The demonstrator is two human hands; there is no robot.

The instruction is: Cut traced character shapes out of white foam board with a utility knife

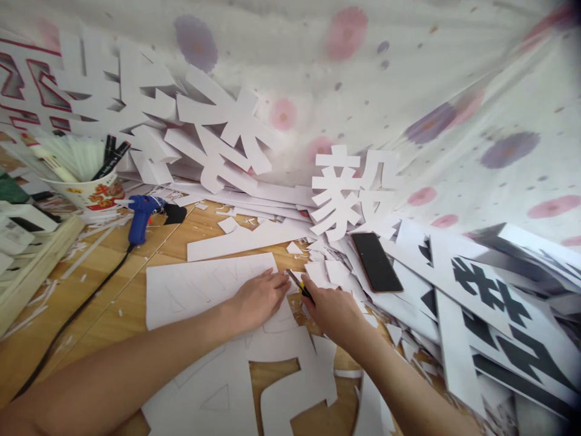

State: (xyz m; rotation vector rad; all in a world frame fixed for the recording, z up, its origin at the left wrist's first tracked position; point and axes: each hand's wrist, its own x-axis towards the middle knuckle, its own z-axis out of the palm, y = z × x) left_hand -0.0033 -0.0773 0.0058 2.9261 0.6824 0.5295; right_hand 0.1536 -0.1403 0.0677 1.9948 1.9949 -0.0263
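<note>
**Close Work, Sharp Edge**

At the centre of the frame, a person's right hand closes around the handle of a cutting knife, its blade angled toward the upper left. The left hand lies palm down, fingers extended and close together, on a white sheet marked with drawn lines; whether its fingertips pinch anything small, one cannot tell. The sheet rests on the wooden table, just left of centre, near a white board with cut openings in the lower middle of the frame.

Handling it well calls for spare fingers — the tip points at the left hand, so that hand would sit safer behind the blade's path, pressing flat. Light, repeated strokes along the lines should leave a cleaner edge than one hard push.

The count: two hands, one knife, one dark phone at right of centre, one blue glue gun at left, and one printed cup carrying two black pens among pale sticks. One white cut-out character stands above centre. The white raised letters at upper left overlap too much to number — likewise the scraps near the knife.
</note>
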